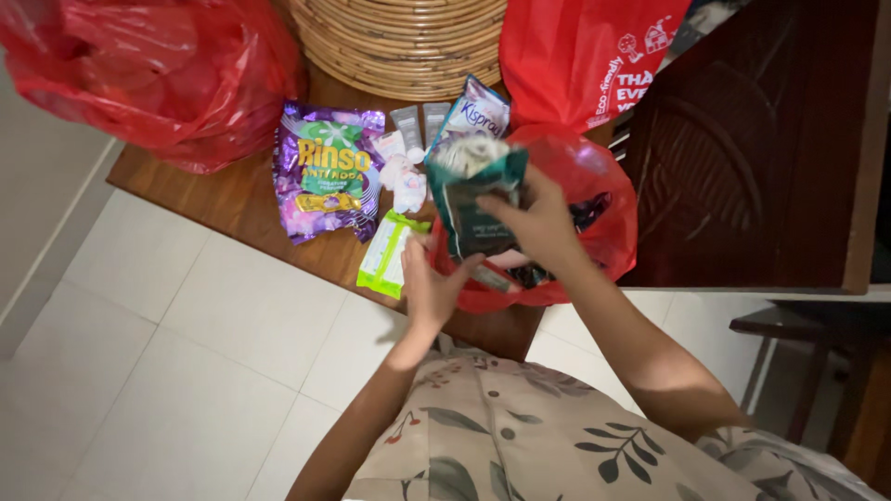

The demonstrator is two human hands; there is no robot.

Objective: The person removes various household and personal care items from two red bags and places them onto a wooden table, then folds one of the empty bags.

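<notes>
We see the right hand [538, 223] closed around a dark green pouch [475, 206], holding it upright just above the open mouth of a small red plastic bag [594, 186] at the near edge of the wooden table [232, 209]; the left hand [432, 283] grips the near rim of that bag, fingers curled on the plastic, just below the pouch. Beside the left hand lies a light green flat pack [385, 255], touching the table's edge; further back rest a purple detergent packet [327, 172], some small white sachets [401, 176], two grey tubes [419, 121] and a white and purple refill pouch [475, 113]. Behind them stands a woven rattan basket [399, 42]; a large red bag [158, 70] sits on the left; a red tote bag [580, 56] stands on the right.
</notes>
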